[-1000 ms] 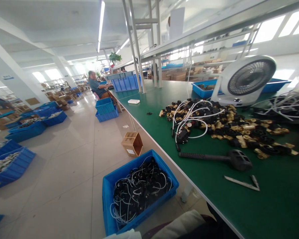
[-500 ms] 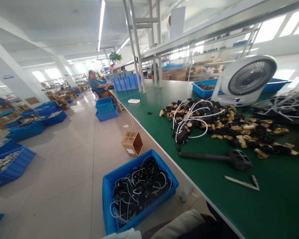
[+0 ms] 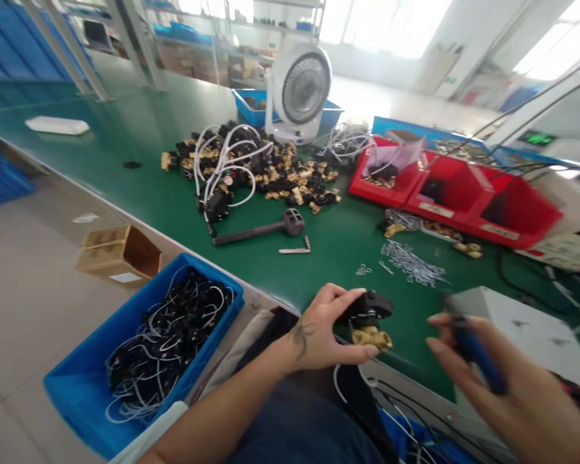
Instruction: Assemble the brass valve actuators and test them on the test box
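Observation:
Near the table's front edge, my left hand (image 3: 319,332) is closed on a valve assembly (image 3: 371,336), a brass fitting with a black body on top. A white cable (image 3: 339,385) hangs below it. To the right, my right hand (image 3: 522,393) grips a blue-and-black hand tool (image 3: 483,357); motion blur hides its exact kind. The two hands are apart, and the tool does not touch the valve. Beyond them on the green table (image 3: 338,248) lie silver wire clips (image 3: 413,263), a black mallet (image 3: 270,229) and a bent metal key (image 3: 294,250).
Brass-and-black valves (image 3: 294,180) are heaped by a white fan (image 3: 299,90). Red bins (image 3: 444,187) hold small parts at the right, near a grey box (image 3: 522,328). A blue crate (image 3: 77,380) of cabled black parts and an open carton (image 3: 113,254) are on the left.
My view has swung right and down from the aisle to the table. Both hands have come into view, the left with a valve assembly, the right with a hand tool.

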Action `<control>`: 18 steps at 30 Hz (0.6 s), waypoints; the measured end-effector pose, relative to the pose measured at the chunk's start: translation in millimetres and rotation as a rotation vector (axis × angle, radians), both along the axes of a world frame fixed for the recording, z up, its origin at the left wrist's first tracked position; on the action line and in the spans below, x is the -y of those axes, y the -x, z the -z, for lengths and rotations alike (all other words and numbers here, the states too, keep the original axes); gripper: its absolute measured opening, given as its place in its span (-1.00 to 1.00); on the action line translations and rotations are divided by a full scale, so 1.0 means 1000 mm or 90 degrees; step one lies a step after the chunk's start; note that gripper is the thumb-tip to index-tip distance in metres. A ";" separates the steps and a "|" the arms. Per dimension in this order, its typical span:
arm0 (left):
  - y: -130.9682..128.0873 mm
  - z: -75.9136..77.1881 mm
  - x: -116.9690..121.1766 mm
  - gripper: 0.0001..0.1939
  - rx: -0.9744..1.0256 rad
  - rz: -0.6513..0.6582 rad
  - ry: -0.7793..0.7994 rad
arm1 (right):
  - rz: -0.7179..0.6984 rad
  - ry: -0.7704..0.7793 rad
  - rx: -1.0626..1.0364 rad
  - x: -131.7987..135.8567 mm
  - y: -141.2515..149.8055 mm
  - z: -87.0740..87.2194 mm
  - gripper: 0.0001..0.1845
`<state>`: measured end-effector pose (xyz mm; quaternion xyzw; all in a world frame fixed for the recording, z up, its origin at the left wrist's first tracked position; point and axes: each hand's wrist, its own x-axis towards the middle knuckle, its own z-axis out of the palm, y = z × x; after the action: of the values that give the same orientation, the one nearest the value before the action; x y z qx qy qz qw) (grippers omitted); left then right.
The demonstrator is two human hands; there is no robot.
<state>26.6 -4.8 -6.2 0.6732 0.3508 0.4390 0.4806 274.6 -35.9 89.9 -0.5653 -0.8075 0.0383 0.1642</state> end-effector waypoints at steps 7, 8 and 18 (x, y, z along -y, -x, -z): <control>0.000 -0.001 0.005 -0.13 -0.022 0.015 -0.014 | 0.104 -0.079 -0.075 0.010 0.017 -0.017 -0.80; 0.000 -0.002 0.005 -0.13 -0.023 0.014 -0.016 | 0.140 -0.111 -0.085 0.011 0.018 -0.017 -0.80; 0.003 -0.005 0.004 -0.16 -0.018 0.033 0.019 | 0.074 -0.109 0.009 0.006 0.004 -0.021 -0.81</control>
<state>24.0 -9.2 -1.6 0.6810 0.3465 0.4120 0.4964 270.9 -41.8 110.8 -0.5954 -0.7747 -0.0449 0.2081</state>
